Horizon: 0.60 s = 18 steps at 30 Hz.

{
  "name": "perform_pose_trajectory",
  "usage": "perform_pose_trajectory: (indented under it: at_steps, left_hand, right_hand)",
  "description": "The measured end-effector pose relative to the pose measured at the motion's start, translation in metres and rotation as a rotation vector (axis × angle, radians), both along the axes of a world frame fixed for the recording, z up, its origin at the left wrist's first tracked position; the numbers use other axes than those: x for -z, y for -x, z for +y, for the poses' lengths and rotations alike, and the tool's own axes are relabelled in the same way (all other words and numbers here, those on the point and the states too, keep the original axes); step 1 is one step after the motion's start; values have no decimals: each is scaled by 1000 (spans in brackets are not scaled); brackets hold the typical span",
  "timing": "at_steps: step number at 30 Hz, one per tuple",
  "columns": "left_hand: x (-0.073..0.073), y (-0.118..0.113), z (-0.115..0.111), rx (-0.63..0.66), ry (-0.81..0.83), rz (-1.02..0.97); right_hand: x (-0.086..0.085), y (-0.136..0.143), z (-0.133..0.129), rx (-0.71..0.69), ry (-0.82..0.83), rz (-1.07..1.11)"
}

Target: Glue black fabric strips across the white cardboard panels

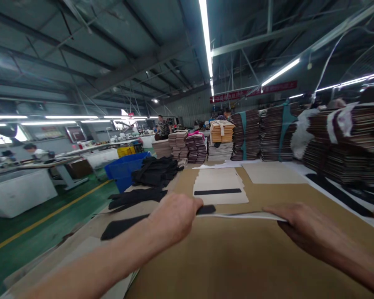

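Note:
My left hand (176,218) is closed, thumb and fingers pressed together at one end of a thin pale sheet (237,215). The other end is pinched by my right hand (302,222), so the sheet spans both hands, seen almost edge-on above the brown table (237,253). A dark strip (207,209) shows beside my left thumb. Another dark piece (121,226) lies left of that wrist; whether the two are one strip is hidden by the hand. Beyond my hands, several fanned pale sheets (220,180) lie flat with a black strip (217,192) across them.
A pile of black strips (156,171) sits at the table's left, by a blue bin (127,166). Another pale sheet (272,172) lies farther back. Tied stacks of brown pieces (276,133) line the back and right. Other people work farther off, one at a sewing station (39,153).

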<state>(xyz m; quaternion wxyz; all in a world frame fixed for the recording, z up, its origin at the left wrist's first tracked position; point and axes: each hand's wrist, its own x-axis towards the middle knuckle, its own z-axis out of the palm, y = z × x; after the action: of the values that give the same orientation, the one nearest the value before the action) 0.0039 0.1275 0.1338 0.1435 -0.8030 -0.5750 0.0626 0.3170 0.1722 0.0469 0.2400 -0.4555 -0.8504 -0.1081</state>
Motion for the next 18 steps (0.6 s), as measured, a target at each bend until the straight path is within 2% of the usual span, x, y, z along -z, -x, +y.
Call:
perform_pose_trajectory:
  at_steps: [2, 4, 6, 9, 12, 14, 16, 18]
  left_hand:
    - [-6, 8, 35, 11, -84, 19]
    - [3, 17, 72, 15, -115, 11]
    - [24, 26, 107, -2, -114, 4]
    - [73, 36, 144, -27, -58, 3]
    - [121, 42, 162, -22, 50, 4]
    - [142, 45, 166, -16, 87, -11]
    - [153, 47, 167, -13, 96, -32]
    - [154, 49, 168, -14, 108, -48]
  right_hand:
    - [-8, 11, 36, -25, -23, -40]
    - [-5, 25, 75, -4, -47, -73]
    - [8, 41, 111, 47, -32, -118]
    - [40, 64, 146, 92, 52, -184]
    - [75, 77, 155, 106, 137, -229]
    - [89, 81, 153, 112, 172, -243]
    - [95, 83, 150, 106, 191, -242]
    - [94, 85, 148, 97, 217, -234]
